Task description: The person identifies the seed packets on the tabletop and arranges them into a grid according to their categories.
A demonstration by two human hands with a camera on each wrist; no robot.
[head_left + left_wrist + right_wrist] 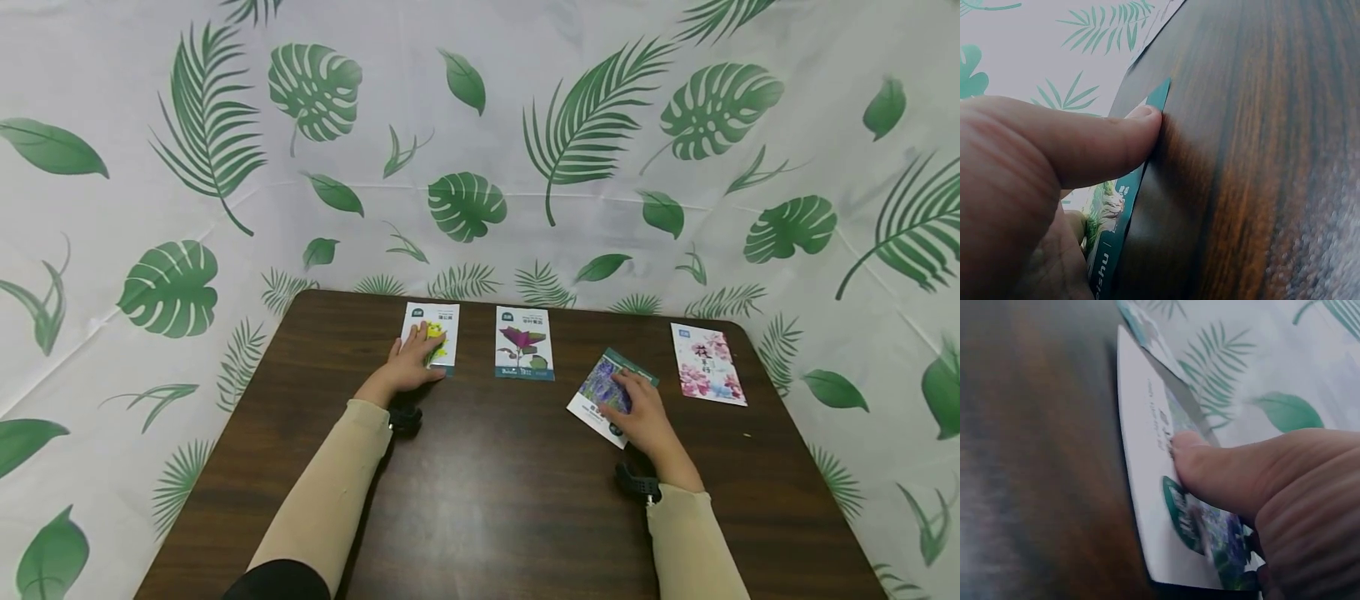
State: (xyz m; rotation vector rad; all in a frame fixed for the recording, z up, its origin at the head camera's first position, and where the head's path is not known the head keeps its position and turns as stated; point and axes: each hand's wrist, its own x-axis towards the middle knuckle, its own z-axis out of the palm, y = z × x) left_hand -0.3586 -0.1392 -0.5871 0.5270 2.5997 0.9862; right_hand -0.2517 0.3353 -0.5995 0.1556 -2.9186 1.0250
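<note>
My left hand (408, 362) rests with fingers spread over a yellow-flower seed packet (444, 313) at the table's back left. In the left wrist view, the thumb (1116, 140) lies on the packet near its green edge strip. My right hand (641, 410) holds a purple-flower seed packet (597, 385), turned askew on the right of the table. Its thumb (1216, 465) presses on the printed face in the right wrist view, where the packet looks slightly bowed; the other fingers are mostly hidden there. Between the hands lies a packet with a dark magenta flower (523, 346).
A pink-blossom packet (708, 367) lies near the table's right edge, beyond my right hand. The dark brown wooden table (480, 500) backs onto a white cloth (405, 100) printed with green leaves. A tiny pale scrap (747, 435) lies at the right.
</note>
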